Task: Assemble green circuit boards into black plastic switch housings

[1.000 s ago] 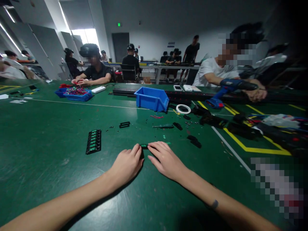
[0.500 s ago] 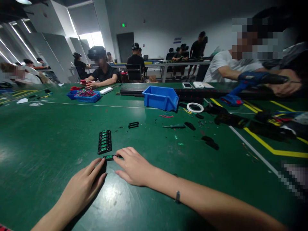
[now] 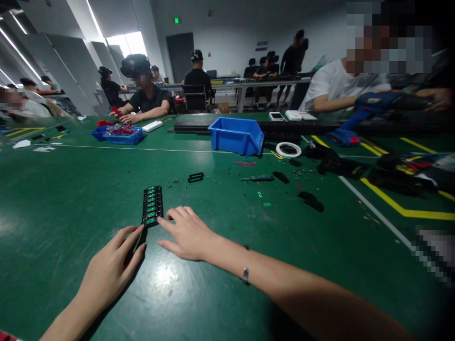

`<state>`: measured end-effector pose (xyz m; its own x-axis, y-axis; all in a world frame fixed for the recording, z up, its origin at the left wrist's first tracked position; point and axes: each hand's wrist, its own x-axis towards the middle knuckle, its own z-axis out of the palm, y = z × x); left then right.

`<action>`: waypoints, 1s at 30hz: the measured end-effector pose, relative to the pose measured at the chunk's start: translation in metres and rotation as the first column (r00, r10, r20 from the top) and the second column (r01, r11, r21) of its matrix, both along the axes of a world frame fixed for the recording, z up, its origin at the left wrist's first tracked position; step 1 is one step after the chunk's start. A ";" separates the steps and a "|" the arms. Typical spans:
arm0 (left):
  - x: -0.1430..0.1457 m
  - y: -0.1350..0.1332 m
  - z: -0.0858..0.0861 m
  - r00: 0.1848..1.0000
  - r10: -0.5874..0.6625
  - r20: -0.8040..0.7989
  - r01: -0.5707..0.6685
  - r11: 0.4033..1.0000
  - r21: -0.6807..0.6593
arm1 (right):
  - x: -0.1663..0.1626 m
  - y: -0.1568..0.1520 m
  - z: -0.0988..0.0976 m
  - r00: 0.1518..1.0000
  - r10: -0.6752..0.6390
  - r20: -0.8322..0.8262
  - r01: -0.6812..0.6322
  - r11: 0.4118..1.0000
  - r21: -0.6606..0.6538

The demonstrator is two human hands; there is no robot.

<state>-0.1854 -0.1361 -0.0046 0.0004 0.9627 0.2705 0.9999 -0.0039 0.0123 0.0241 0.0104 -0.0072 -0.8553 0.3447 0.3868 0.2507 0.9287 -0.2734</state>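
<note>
A row of several small black parts with green tops [image 3: 152,206] lies on the green table [image 3: 71,199] just ahead of my hands. My left hand [image 3: 112,265] rests flat with its fingers stretched out, the fingertips just short of the row's near end. My right hand [image 3: 188,233] lies palm down beside it, fingers spread, with the fingertips touching or almost touching the near end of the row. Neither hand holds anything.
A blue bin [image 3: 236,136], a white tape ring [image 3: 288,149], a screwdriver [image 3: 258,178], a small black frame [image 3: 195,177] and black parts [image 3: 311,201] lie farther out. A blue tray of coloured pieces [image 3: 121,134] sits far left. People work across the table; one at right holds a blue power drill [image 3: 359,113].
My hands slid a single small green-topped part leftward across the table to the near end of the row; both hands have now flattened and released it.
</note>
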 end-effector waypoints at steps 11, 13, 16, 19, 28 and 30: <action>-0.013 -0.001 -0.017 0.999 0.020 0.043 -0.020 1.000 -0.010 | -0.001 -0.001 0.000 1.000 -0.010 0.001 0.010 1.000 0.002; -0.013 -0.001 -0.016 0.998 0.023 0.051 -0.022 1.000 -0.016 | -0.001 -0.001 0.000 1.000 -0.012 -0.001 0.012 1.000 0.001; -0.012 -0.001 -0.015 0.998 0.030 0.060 -0.029 0.999 -0.018 | -0.001 -0.001 0.000 1.000 -0.016 -0.005 0.016 1.000 0.002; -0.011 0.000 -0.015 0.997 0.040 0.067 -0.039 0.999 -0.016 | -0.002 -0.001 0.000 1.000 -0.020 -0.008 0.020 1.000 0.002; -0.011 0.002 -0.014 0.997 0.054 0.063 -0.052 0.998 -0.030 | -0.003 -0.001 -0.001 1.000 -0.025 -0.011 0.025 1.000 0.002; -0.010 0.002 -0.014 0.996 0.059 0.063 -0.057 0.998 -0.032 | -0.003 -0.001 -0.001 1.000 -0.024 -0.011 0.024 1.000 0.003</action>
